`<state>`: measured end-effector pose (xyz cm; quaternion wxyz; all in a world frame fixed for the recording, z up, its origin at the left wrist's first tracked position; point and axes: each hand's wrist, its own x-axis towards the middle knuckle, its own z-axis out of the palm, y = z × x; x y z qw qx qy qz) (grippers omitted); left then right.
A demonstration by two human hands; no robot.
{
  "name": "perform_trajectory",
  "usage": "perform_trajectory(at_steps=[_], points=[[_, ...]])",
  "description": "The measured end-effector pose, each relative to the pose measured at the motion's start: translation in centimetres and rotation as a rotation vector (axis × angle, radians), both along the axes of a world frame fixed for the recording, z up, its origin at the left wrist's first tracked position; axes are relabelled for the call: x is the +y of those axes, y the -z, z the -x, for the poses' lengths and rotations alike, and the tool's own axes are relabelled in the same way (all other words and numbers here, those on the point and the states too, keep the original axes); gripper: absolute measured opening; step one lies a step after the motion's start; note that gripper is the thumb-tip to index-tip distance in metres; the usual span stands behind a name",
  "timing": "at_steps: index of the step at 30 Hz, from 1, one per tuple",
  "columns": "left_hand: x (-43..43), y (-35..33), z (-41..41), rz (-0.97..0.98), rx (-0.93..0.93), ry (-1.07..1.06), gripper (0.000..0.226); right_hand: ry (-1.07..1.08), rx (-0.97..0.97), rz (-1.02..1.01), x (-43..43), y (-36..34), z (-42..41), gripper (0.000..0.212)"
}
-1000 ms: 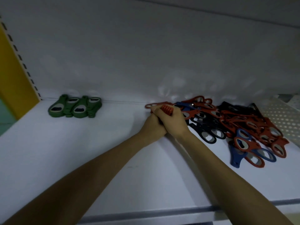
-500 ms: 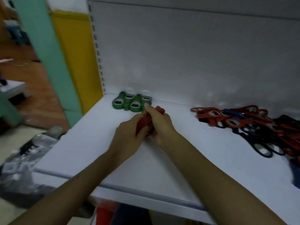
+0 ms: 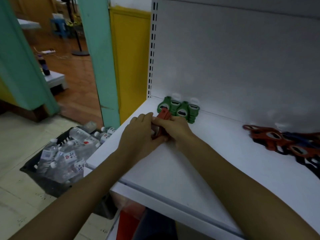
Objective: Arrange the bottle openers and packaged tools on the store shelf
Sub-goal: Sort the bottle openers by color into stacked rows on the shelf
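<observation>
Your left hand [image 3: 138, 135] and right hand [image 3: 175, 129] both curl their fingers round a stack of red bottle openers [image 3: 164, 114] at frame centre, over the white shelf [image 3: 173, 172], just before the green bottle openers [image 3: 180, 110]. A mixed opener pile [image 3: 277, 141] lies at the right.

— Where were the red bottle openers [image 3: 163, 115]?
— In a small stack, tipped up on edge; the left hand [image 3: 138, 134] and right hand [image 3: 174, 129] gripped it over the white shelf [image 3: 190, 170]; its top end stood just in front of the green bottle openers [image 3: 180, 110].
— And those?
— Stacked flat, side by side, near the shelf's back left corner, against the rear panel; dark slots showed on their faces.
— The rest?
— A tangled pile of red, blue and black openers [image 3: 277, 141] lay at the right, well apart; the frame edge cut it off.
</observation>
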<state>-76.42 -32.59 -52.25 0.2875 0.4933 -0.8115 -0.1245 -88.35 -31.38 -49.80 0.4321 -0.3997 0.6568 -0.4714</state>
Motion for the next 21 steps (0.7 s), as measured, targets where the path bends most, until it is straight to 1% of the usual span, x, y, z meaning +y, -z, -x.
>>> perform_trajectory(at_steps=[2,4,5,7,10,13,14,16,18,21], points=[[-0.4,0.2,0.5,0.004,0.006,-0.018,0.057,-0.007,0.131,-0.035,-0.6,-0.2,0.2,0.039],[-0.9,0.3,0.5,-0.006,0.038,-0.018,0.039,-0.061,0.292,-0.025,-1.0,-0.5,0.8,0.037],[-1.0,0.4,0.4,0.004,0.032,-0.011,0.035,-0.085,0.377,-0.011,-1.0,-0.6,1.1,0.038],[-1.2,0.7,0.0,0.025,-0.022,-0.010,0.038,-0.121,0.508,0.002,-0.8,-0.7,1.9,0.047],[-1.3,1.2,-0.2,0.021,-0.028,-0.024,0.051,-0.149,0.532,-0.019,-0.4,-0.5,3.1,0.049],[-1.1,0.8,0.0,-0.020,-0.045,-0.003,0.066,-0.153,0.649,-0.023,-0.7,-0.2,3.5,0.059],[-1.0,0.7,0.1,-0.028,-0.052,0.001,0.067,-0.144,0.683,-0.014,-0.9,0.0,3.5,0.060],[-0.8,0.6,0.1,-0.012,-0.036,-0.005,0.060,-0.129,0.736,-0.004,-1.5,0.1,3.4,0.061],[-0.9,0.9,-0.1,0.018,-0.007,-0.025,0.051,-0.119,0.785,0.000,-1.9,0.4,3.2,0.057],[-0.9,1.3,-0.3,0.038,-0.002,-0.031,0.050,-0.098,0.802,0.048,-1.6,0.9,3.2,0.053]])
